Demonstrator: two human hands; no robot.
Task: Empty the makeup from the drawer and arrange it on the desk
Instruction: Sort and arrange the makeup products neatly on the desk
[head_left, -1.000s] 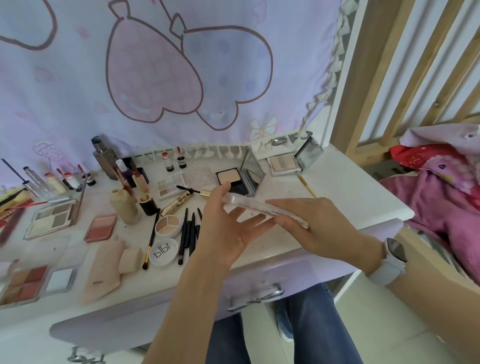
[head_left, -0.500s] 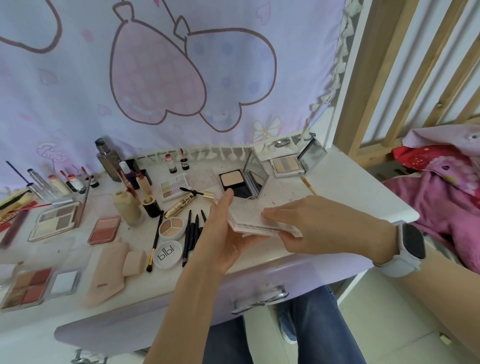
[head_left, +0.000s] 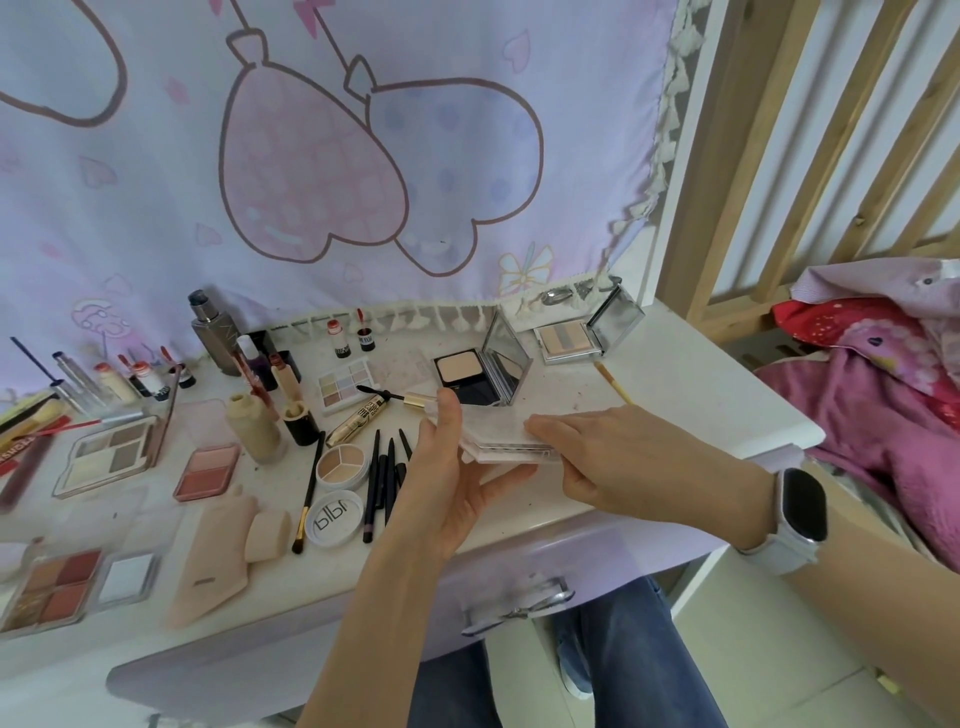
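Your desk (head_left: 691, 395) is already crowded with makeup along its back and left edges. The pale palette (head_left: 498, 441), tilted a second ago, now lies level above the front edge. Your left hand (head_left: 452, 483) cradles it, thumb on top; your right hand (head_left: 623, 462) pinches its right end. Setting it down seems next.

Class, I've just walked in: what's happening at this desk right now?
A person holds a flat pale palette in both hands above the desk: the left hand grips its left end, the right hand its right side. Open compacts, brushes and bottles lie spread across the desk. The drawer below looks closed.
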